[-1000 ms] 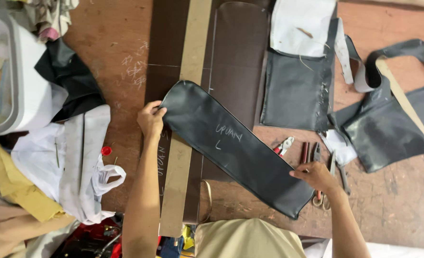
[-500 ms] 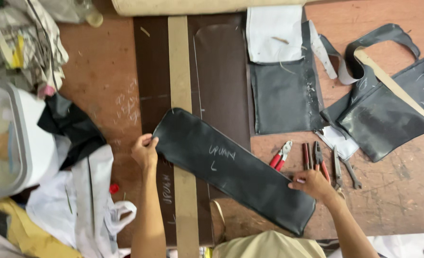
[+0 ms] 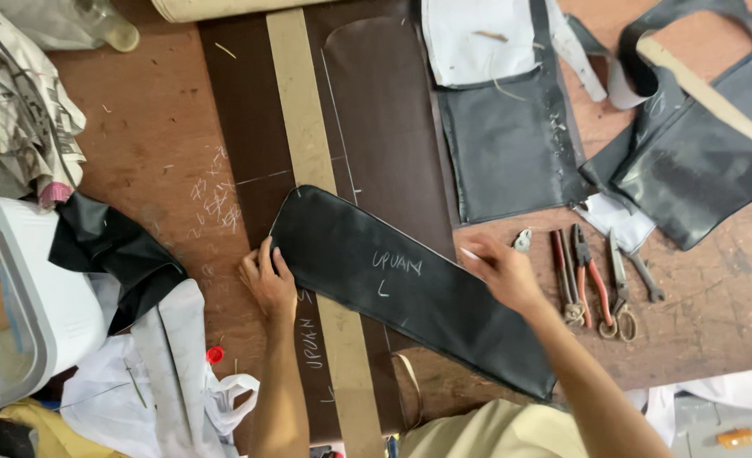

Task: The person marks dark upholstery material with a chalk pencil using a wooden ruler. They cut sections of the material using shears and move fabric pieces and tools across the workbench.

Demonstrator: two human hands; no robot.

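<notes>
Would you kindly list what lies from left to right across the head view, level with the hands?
White bin → left hand → black leather piece → right hand → pliers and scissors.

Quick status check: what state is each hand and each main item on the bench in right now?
Left hand: flat, pressing the panel's rounded end.
Right hand: at the panel's upper edge, holding chalk.
Black leather panel: lying flat, diagonal, chalk-marked.
Wooden ruler: flat, partly under the panel.
Pliers and scissors: lying untouched.
</notes>
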